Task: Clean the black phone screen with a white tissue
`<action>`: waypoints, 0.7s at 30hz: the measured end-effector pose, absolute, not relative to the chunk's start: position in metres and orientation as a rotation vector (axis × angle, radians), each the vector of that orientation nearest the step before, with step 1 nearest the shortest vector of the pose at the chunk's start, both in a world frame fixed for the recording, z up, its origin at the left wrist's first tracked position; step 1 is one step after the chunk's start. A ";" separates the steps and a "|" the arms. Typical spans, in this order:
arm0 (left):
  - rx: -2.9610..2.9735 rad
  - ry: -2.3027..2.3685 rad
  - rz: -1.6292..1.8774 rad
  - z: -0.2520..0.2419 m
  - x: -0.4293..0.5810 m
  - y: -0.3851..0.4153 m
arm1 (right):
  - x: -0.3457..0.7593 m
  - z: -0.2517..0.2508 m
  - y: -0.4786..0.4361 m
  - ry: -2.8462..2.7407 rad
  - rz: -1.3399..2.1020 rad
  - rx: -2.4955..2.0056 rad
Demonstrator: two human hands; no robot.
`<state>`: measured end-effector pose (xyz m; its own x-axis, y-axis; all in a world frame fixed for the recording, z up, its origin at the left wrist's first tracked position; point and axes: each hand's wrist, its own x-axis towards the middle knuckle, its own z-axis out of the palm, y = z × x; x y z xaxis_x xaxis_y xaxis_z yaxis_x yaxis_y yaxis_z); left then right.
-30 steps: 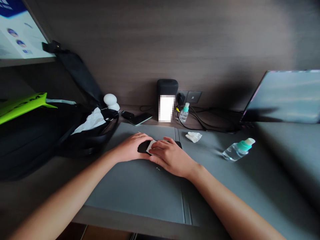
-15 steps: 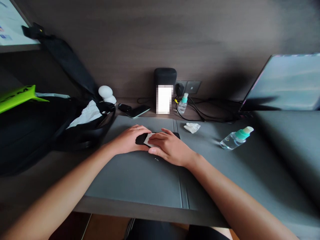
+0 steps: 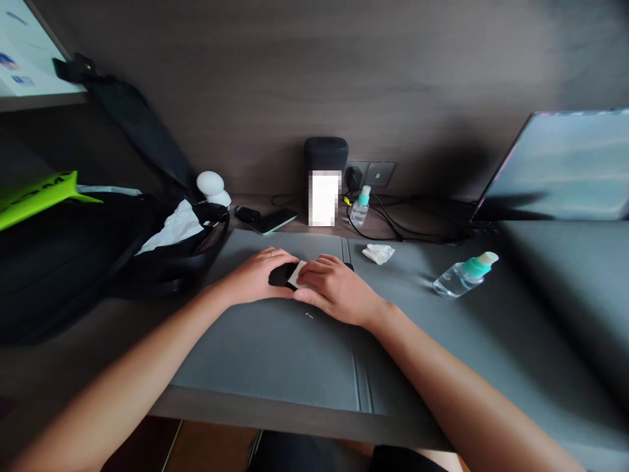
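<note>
A flat black phone (image 3: pixel 281 274) lies on the grey desk mat, mostly covered by my hands. My left hand (image 3: pixel 255 276) grips its left end, thumb on the near edge and fingers on the far edge. A folded white tissue (image 3: pixel 295 274) rests on the phone's upper face. Over it, my right hand (image 3: pixel 337 288) has its fingers bent together, pressing the tissue against the phone. The phone's right end just shows beyond the right fingers. Small white scraps (image 3: pixel 308 315) lie on the mat nearer to me.
Right of my hands are a crumpled white tissue (image 3: pixel 378 254) and a spray bottle (image 3: pixel 464 275) lying tilted. Behind stand a smaller spray bottle (image 3: pixel 360 206), a black speaker-like object (image 3: pixel 325 151) and cables. Another phone (image 3: pixel 274 221) lies back left, near a black bag (image 3: pixel 59 275). A laptop (image 3: pixel 565 164) stands right.
My right hand has shifted slightly on the phone, its fingers more drawn in, and the tissue under it sits a little differently. The left hand keeps its grip.
</note>
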<state>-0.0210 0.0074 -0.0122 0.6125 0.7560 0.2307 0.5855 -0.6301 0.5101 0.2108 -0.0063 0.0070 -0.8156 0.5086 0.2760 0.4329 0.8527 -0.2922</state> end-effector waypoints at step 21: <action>2.404 1.162 0.566 -0.011 -0.020 0.006 | 0.212 0.008 -0.002 -2.690 0.276 -0.752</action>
<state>-0.0203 0.0062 -0.0110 0.5705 0.8014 0.1798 0.6352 -0.5694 0.5218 0.2123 -0.0018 0.0084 -0.8052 0.5313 0.2634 0.4668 0.8418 -0.2712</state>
